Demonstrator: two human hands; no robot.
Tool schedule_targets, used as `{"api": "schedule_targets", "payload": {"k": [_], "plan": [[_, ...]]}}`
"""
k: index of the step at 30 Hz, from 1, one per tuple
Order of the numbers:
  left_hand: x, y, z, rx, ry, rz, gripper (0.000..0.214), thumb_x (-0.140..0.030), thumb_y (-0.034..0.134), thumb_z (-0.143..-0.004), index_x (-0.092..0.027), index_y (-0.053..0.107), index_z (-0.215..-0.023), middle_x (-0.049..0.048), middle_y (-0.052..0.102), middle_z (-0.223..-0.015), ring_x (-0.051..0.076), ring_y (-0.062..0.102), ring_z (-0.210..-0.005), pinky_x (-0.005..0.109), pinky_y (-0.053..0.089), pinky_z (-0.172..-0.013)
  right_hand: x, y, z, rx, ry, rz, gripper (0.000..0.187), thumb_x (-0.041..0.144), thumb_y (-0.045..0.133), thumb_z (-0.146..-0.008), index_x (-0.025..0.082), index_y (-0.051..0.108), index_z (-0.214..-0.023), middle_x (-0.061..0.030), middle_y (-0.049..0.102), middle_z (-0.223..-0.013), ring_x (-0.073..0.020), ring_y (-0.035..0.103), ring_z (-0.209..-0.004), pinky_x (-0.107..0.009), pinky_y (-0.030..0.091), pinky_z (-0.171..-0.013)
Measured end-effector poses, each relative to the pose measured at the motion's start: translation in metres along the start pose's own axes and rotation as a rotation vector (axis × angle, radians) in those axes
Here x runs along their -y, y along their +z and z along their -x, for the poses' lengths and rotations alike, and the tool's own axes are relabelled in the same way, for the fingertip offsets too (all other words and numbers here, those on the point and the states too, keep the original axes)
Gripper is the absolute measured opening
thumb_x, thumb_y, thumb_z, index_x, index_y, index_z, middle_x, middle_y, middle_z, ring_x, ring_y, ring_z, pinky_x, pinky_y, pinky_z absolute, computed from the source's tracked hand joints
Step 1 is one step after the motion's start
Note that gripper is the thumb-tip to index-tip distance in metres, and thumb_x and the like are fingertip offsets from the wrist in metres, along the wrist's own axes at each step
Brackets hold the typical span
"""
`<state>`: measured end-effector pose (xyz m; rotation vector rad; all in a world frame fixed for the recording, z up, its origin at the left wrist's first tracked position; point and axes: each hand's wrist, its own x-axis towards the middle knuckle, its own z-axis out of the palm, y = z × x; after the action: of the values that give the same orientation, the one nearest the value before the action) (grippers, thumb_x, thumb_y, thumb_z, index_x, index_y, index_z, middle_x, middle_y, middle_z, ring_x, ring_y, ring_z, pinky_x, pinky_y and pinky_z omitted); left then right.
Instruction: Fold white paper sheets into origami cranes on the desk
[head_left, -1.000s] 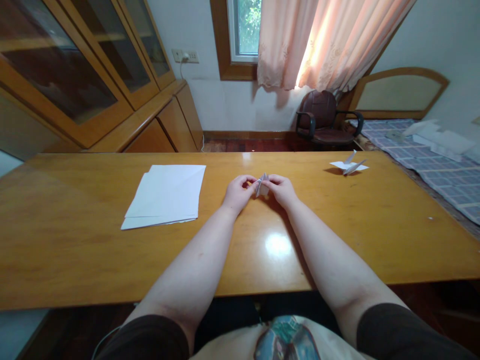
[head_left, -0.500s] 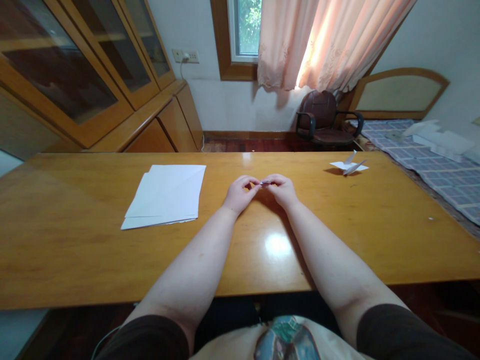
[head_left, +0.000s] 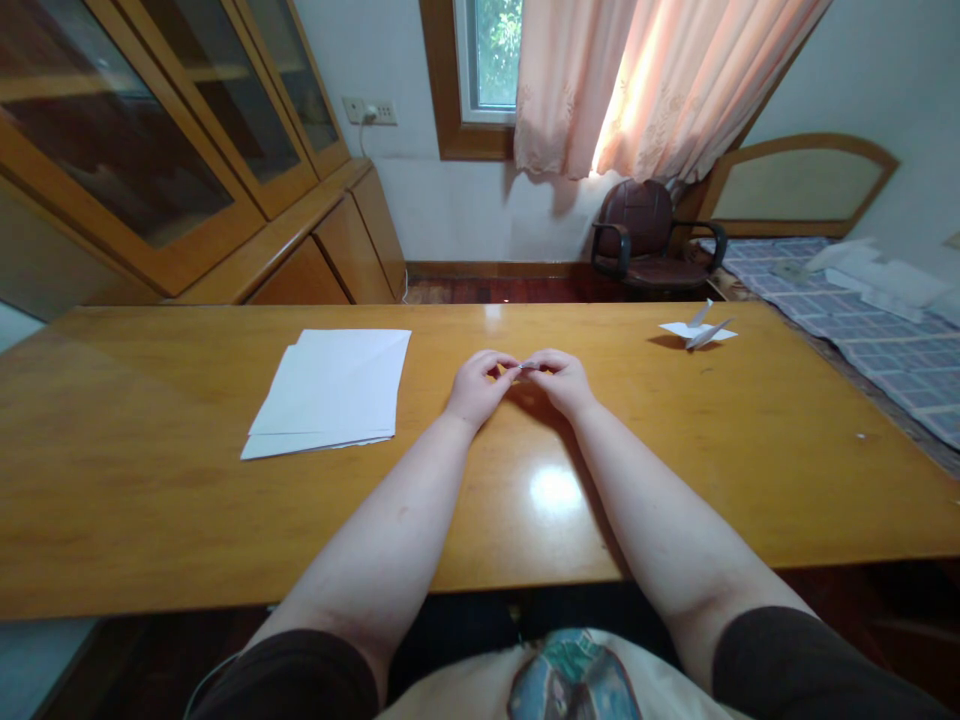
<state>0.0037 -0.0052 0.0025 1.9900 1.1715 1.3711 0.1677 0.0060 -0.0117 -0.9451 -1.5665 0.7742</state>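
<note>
Just above the middle of the wooden table [head_left: 172, 530], my two hands meet fingertip to fingertip. A small piece of folded paper [head_left: 530, 365] is pinched between them, mostly hidden by the fingers. My left hand [head_left: 484, 385] grips its left end between thumb and fingers. On the other side, my right hand [head_left: 561, 378] is closed on the same paper. To the left lies a stack of white paper sheets [head_left: 337, 385], slightly fanned. A folded white paper crane [head_left: 699, 330] rests at the far right of the table.
Past the table's far edge stands a brown office chair [head_left: 641, 235]. A wooden cabinet with glass doors [head_left: 262, 150] is at the left. To the right is a bed with a checked cover [head_left: 847, 320]. A tiny white scrap [head_left: 861, 436] lies near the table's right edge.
</note>
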Motion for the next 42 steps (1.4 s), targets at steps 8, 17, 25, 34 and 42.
{"api": "schedule_targets", "payload": {"k": [8,17,25,34,42], "plan": [[0.002,-0.001,-0.001,-0.003,-0.021,0.019,0.005,-0.025,0.068,-0.077,-0.020,0.068,-0.078,0.0000,0.066,-0.079,0.011,0.055,-0.065,0.026,0.047,-0.066,0.014,0.000,0.001,0.042,0.019,0.009,0.024,0.039,0.068,-0.071,0.019,0.063,-0.058,-0.0015,0.063,-0.062,-0.0148,0.056,-0.063,-0.028,0.044,-0.064],[0.006,0.002,0.000,0.054,-0.151,0.010,0.016,-0.033,0.063,-0.080,-0.019,0.069,-0.088,0.0014,0.069,-0.083,0.012,0.055,-0.064,0.026,0.047,-0.064,0.001,0.000,-0.001,-0.033,0.248,-0.086,0.028,0.046,0.069,-0.069,0.018,0.064,-0.067,0.0003,0.061,-0.063,-0.0144,0.054,-0.062,-0.026,0.042,-0.060],[0.006,0.002,-0.001,0.102,-0.178,0.086,0.019,-0.033,0.056,-0.085,-0.018,0.067,-0.083,0.0016,0.069,-0.081,0.014,0.061,-0.073,0.027,0.048,-0.071,-0.003,-0.001,-0.001,-0.056,0.318,-0.159,0.030,0.047,0.069,-0.068,0.018,0.065,-0.070,-0.0003,0.062,-0.066,-0.0136,0.054,-0.060,-0.025,0.042,-0.057],[0.008,0.005,0.000,0.128,-0.187,0.036,0.015,-0.030,0.059,-0.080,-0.018,0.064,-0.073,-0.0014,0.063,-0.069,0.012,0.056,-0.064,0.025,0.044,-0.063,0.003,0.001,-0.002,-0.050,0.292,-0.105,0.025,0.040,0.068,-0.065,0.019,0.056,-0.059,0.0039,0.051,-0.056,-0.0110,0.045,-0.055,-0.024,0.037,-0.055],[0.010,0.003,0.000,0.168,-0.157,0.057,0.021,-0.034,0.052,-0.086,-0.019,0.067,-0.083,0.0026,0.068,-0.083,0.016,0.060,-0.077,0.028,0.047,-0.073,0.001,0.000,-0.002,-0.032,0.305,-0.109,0.025,0.042,0.066,-0.066,0.018,0.057,-0.062,0.0035,0.052,-0.058,-0.0110,0.046,-0.057,-0.024,0.038,-0.056]]}}
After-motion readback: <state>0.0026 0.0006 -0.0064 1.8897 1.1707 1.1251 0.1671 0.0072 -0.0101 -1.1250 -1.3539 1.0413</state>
